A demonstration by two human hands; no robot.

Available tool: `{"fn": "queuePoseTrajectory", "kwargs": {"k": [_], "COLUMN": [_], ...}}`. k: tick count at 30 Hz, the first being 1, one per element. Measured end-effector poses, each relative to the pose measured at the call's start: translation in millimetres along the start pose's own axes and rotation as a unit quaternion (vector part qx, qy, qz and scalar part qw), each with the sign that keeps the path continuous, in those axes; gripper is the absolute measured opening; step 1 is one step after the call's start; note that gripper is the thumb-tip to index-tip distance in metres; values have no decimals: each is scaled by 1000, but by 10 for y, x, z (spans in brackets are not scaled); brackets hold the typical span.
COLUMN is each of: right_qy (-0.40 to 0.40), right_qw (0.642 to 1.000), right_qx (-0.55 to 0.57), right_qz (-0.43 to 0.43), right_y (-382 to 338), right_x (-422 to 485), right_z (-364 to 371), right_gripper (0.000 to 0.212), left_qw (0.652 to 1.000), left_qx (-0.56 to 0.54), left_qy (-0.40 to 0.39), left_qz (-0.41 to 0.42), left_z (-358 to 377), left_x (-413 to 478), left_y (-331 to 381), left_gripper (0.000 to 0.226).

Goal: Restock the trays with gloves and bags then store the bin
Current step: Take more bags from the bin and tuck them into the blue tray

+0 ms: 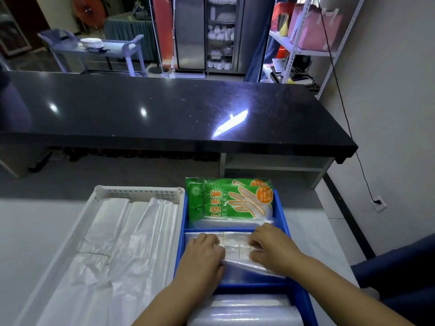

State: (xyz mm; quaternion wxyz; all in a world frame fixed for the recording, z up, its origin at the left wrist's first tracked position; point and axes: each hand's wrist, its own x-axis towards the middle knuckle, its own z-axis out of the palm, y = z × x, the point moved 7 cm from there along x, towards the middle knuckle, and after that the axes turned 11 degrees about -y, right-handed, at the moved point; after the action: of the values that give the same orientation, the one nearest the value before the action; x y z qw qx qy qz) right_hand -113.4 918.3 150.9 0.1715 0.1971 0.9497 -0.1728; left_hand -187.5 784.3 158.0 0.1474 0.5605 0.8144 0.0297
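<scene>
A blue divided tray (281,216) stands on the white counter in front of me. Its far compartment holds green packs of disposable gloves (231,200). The middle compartment holds a stack of clear plastic bags (235,249). My left hand (202,255) grips the stack's left side, fingers curled over it. At the right side, my right hand (270,247) pinches the same stack. The near compartment holds more clear bags (244,309). To the left lies a white perforated bin (138,191) with folded white bags (110,250).
A black countertop (164,109) runs across behind the trays, with a shelf under it. A blue chair (400,274) is at my right. Metal shelving (303,41) stands at the far right, and a grey cart (94,50) with plates at the far left.
</scene>
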Motion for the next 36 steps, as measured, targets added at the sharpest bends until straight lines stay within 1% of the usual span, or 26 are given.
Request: {"fn": "queuePoseTrajectory", "kwargs": {"k": [3, 6, 9, 11, 13, 15, 17, 19, 22, 24, 25, 26, 27, 28, 30, 31, 33, 36], "right_qy": [-1, 11, 12, 48, 83, 66, 19, -1, -8, -20, -26, -28, -32, -32, -18, -5, 35, 104], "right_qw": [997, 995, 997, 998, 996, 996, 998, 999, 999, 997, 995, 992, 990, 986, 981, 981, 984, 984], "right_qx": [73, 94, 65, 35, 26, 18, 5, -16, -48, -79, -100, -119, -138, -160, -190, -188, -160, -100], "right_qz": [27, 32, 28, 9, -26, -54, -57, -47, -20, -8, -6, -6, -9, -19, -44, -55, -73, -109], "right_y": [14, -13, -25, -53, -111, -155, -152, -99, -15, 22, 38, 53, 72, 81, 71, 69, 56, -13], "right_x": [35, 62, 45, -8, -82, -147, -199, -224, -229, -230, -236, -245, -251, -258, -276, -284, -305, -295], "right_z": [3, -14, -41, -129, -209, -183, -79, -8, 1, -13, -22, -31, -25, -15, -22, -51, -183, -425], "right_gripper": [10, 9, 15, 25, 26, 23, 22, 19, 20, 22, 23, 24, 25, 25, 25, 26, 28, 24], "left_qw": [1000, 999, 998, 998, 997, 997, 997, 996, 994, 995, 995, 992, 989, 988, 984, 983, 980, 973], "left_qx": [8, 1, 2, 3, -5, -11, -3, 7, 36, 48, 63, 95, 123, 138, 158, 163, 150, 84], "left_qy": [5, -15, -33, -41, -46, -47, -46, -50, -61, -27, -28, -57, -50, -26, -4, 10, 48, 99], "left_qz": [-4, -40, -46, -53, -60, -61, -60, -67, -87, -80, -70, -61, -70, -71, -77, -84, -120, -192], "left_z": [-18, -5, 50, 79, 84, 85, 79, 50, 30, -42, -69, -46, -59, -77, -127, -170, -286, -465], "left_x": [-29, 3, 65, 96, 101, 97, 96, 86, 71, 55, 57, 74, 92, 116, 86, 39, -91, -359], "left_y": [35, 32, 35, 18, 10, 16, 25, -13, -167, -225, -210, -181, -188, -206, -229, -250, -354, -494], "left_gripper": [20, 20, 17, 15, 15, 15, 15, 16, 17, 9, 18, 33, 42, 46, 47, 46, 41, 21]}}
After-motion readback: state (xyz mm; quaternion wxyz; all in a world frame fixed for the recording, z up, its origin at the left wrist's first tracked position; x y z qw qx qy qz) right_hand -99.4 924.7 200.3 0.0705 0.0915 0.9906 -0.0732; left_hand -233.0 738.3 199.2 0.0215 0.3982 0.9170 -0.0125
